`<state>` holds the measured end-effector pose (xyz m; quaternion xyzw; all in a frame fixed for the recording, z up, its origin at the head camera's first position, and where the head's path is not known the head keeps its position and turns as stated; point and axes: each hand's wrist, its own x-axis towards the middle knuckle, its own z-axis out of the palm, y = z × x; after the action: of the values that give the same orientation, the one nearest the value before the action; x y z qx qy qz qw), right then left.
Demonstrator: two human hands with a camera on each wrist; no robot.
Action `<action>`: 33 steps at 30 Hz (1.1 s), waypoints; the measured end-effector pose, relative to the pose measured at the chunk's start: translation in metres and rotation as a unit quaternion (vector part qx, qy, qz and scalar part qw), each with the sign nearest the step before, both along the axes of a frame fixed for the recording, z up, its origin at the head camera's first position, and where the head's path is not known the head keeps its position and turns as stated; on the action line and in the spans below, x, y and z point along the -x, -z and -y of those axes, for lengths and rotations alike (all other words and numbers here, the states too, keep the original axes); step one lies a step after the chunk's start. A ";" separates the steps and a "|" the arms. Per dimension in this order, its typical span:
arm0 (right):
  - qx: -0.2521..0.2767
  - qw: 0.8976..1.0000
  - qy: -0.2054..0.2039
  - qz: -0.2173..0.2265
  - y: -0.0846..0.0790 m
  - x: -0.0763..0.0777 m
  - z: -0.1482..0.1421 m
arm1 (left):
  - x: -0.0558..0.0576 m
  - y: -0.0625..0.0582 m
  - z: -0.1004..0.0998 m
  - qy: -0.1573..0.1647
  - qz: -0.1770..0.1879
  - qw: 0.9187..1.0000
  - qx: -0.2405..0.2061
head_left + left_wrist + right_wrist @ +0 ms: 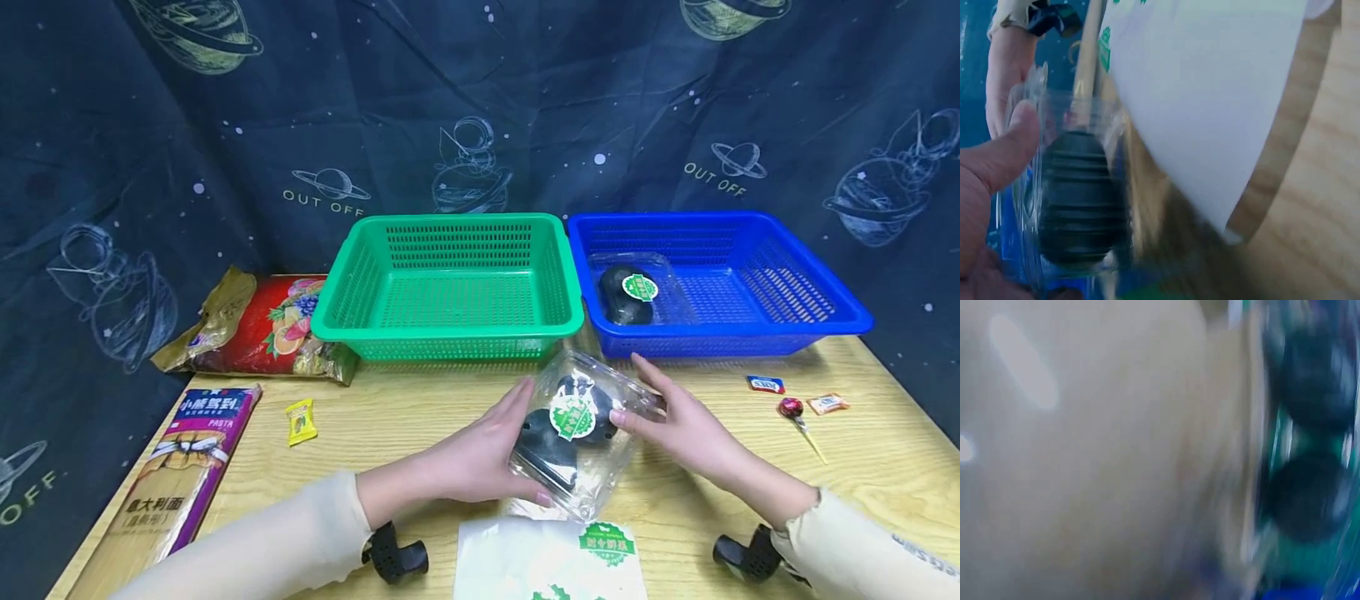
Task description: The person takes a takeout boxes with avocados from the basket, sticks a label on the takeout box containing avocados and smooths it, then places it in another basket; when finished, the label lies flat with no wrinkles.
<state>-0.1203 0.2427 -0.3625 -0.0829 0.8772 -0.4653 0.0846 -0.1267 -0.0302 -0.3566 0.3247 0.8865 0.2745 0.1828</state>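
A clear plastic clamshell box (592, 454) is tilted above the table, with dark rounded items (547, 450) inside whose kind I cannot tell. On its lid is a green and white round sticker (573, 415). My left hand (480, 454) grips the box's left side, its thumb near the lower edge. From the right, my right hand (686, 425) holds the other side, the thumb touching the sticker's edge. The left wrist view shows the left thumb (1013, 147) against the plastic. The right wrist view is blurred. Below the box lies a white sheet (525, 558) with matching green stickers.
A green basket (450, 332) stands behind my hands. Beside it, a blue basket (720, 340) contains another clear box (671, 292). To the left lie a red and gold bag (247, 329), a pasta pack (180, 467) and a yellow sweet (302, 422). A lollipop (792, 407) and wrapped sweets (828, 404) are at right.
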 end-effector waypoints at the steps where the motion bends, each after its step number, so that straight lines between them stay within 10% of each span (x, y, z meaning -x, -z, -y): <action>1: 0.002 1.000 0.017 0.008 -0.001 -0.005 0.002 | -0.002 0.000 -0.001 -0.007 -0.004 1.000 -0.004; 10: -0.002 0.999 0.008 0.037 -0.006 -0.025 0.017 | -0.023 0.000 -0.014 -0.089 0.020 0.995 -0.030; 22: 0.084 0.986 -0.125 0.074 0.002 -0.004 -0.015 | -0.001 0.010 -0.020 -0.030 0.019 0.998 -0.048; 33: 0.068 0.991 -0.042 0.107 0.007 -0.019 -0.008 | -0.005 0.019 -0.019 -0.033 0.014 0.998 -0.054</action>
<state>-0.1008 0.2503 -0.3696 -0.0749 0.8252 -0.5260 0.1920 -0.1217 -0.0114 -0.3752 0.3011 0.8779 0.3319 0.1688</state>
